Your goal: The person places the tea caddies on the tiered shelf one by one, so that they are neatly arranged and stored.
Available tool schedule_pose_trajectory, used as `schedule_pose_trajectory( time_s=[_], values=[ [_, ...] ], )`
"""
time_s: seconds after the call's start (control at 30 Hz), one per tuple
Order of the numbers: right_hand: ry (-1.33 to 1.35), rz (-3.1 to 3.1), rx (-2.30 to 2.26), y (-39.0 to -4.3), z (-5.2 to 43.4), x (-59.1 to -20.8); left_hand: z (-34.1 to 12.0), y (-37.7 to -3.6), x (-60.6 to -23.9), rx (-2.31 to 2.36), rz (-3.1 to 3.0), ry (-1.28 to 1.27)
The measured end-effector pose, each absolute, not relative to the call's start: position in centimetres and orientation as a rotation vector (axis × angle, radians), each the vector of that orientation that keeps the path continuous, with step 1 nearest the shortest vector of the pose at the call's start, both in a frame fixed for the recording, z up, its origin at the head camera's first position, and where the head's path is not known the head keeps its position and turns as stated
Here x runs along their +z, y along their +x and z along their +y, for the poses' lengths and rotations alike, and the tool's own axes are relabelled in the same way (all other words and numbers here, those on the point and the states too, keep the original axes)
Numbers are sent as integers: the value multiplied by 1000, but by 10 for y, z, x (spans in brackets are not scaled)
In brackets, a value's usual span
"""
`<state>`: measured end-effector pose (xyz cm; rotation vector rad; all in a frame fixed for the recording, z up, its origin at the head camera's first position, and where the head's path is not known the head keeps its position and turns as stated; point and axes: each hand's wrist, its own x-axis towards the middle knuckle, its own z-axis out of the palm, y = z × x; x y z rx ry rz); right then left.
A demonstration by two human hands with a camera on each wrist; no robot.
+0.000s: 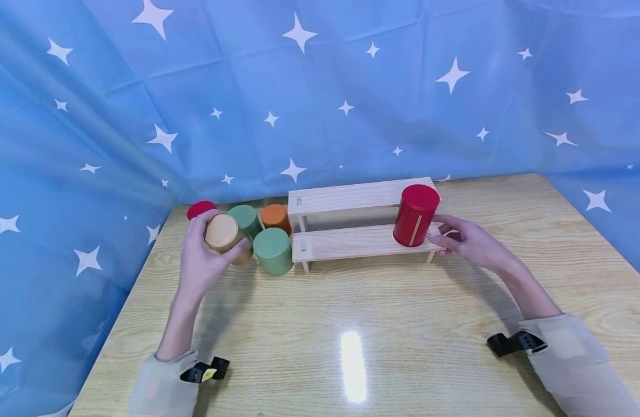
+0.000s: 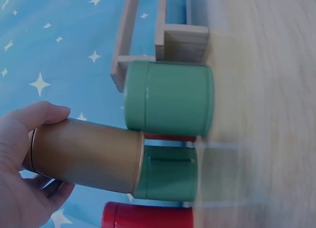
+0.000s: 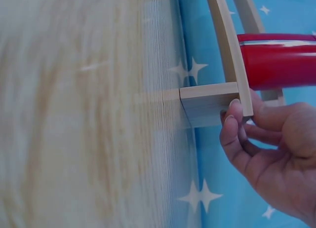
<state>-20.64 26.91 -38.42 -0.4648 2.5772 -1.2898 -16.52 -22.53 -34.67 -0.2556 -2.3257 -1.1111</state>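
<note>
A: Tan tin [image 1: 223,234] — where is it seen from the head camera?

B: It is held tilted in the left hand [image 1: 202,260], fingers wrapped round its body, just above the counter [image 1: 351,324] beside a sage-green tin [image 1: 273,250]. A second green tin [image 1: 245,220], an orange tin [image 1: 275,217] and a small red tin [image 1: 201,208] are clustered behind it. A tall red tin [image 1: 415,215] stands on the lower step of the wooden two-step rack [image 1: 351,223]. The right hand [image 1: 468,240] is laid at the rack's right end, fingers loosely bent.

A: And from the left wrist?

B: The tan tin [image 2: 86,156] is gripped near its lid end by the left hand [image 2: 22,169]; its base touches a green tin [image 2: 165,173]. Another green tin [image 2: 168,98] stands just beside, with the rack [image 2: 163,38] behind and a red tin [image 2: 148,216] at the frame's edge.

A: The right wrist?

B: The fingertips [image 3: 232,120] of the right hand [image 3: 269,149] are pressed on the rack's end piece [image 3: 212,102], thumb behind, so the frame is pinched lightly. The red tin [image 3: 279,60] is not gripped.

A: How should the lift be handled?

B: It is judged that the tin should be raised clear of its neighbours before being swung aside, and levelled before any setting down, while the rack is kept steadied.
</note>
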Motion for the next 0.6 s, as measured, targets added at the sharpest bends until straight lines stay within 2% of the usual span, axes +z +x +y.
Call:
schedule_pose_trajectory(
  time_s=[0.4,0.6],
  values=[
    [-469,2578,-1287,-207,271,-386,-208,-157,-328,-1117,-2148,-311],
    [-459,2587,-1276,-207,270,-386,-182,-141,-308,-1169,-2165,-345]
  ],
)
